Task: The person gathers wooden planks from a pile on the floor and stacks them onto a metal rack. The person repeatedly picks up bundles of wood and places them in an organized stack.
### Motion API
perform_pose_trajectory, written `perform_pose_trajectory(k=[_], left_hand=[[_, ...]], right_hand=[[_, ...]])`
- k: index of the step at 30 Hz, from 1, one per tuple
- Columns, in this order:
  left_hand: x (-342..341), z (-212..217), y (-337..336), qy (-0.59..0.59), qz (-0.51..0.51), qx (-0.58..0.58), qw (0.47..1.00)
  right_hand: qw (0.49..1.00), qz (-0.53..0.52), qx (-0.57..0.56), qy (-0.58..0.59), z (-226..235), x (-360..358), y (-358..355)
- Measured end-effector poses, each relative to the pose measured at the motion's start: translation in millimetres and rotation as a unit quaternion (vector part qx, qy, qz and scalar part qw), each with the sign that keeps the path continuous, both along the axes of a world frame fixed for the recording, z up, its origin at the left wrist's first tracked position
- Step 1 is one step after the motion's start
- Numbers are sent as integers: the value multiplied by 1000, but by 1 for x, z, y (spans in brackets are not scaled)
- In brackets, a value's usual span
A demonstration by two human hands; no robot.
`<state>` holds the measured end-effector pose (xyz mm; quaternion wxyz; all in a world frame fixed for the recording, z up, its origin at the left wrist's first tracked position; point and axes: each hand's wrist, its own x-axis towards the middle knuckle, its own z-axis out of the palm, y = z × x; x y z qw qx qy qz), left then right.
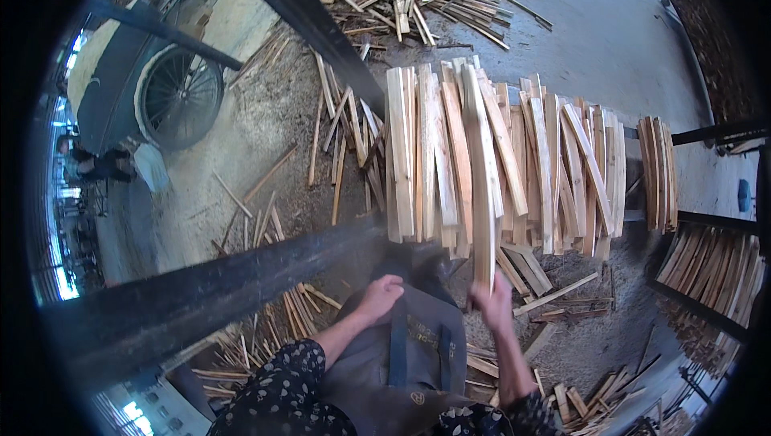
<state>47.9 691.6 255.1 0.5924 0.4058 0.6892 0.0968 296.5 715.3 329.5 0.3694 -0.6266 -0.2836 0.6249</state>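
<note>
My right hand (495, 303) is closed round the near end of a pale wooden slat (483, 187). The slat slants up and away over a broad stack of similar wooden slats (426, 155), its near end reaching past the stack's edge. My left hand (381, 296) is held in front of my brown apron (430, 332), its fingers curled in and no slat showing in them. Most slats in the stack lie side by side, pointing away from me; a few lie crooked on top.
A dark metal beam (209, 295) runs in from the left; another beam (309, 22) slants across the top. Loose sticks (450, 2) litter the floor around. More bundled slats (658, 171) sit at the right. A spoked wheel (181, 97) of a cart stands far left.
</note>
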Motion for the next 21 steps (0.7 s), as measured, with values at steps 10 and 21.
perform_pose_trajectory(k=[10,21], left_hand=[[18,-59,55,77,36,75,994],[1,-156,131,25,21,2,999]], right_hand=[[966,8,177,-191,-33,28,146],[919,61,-340,-189,-128,-12,-283]])
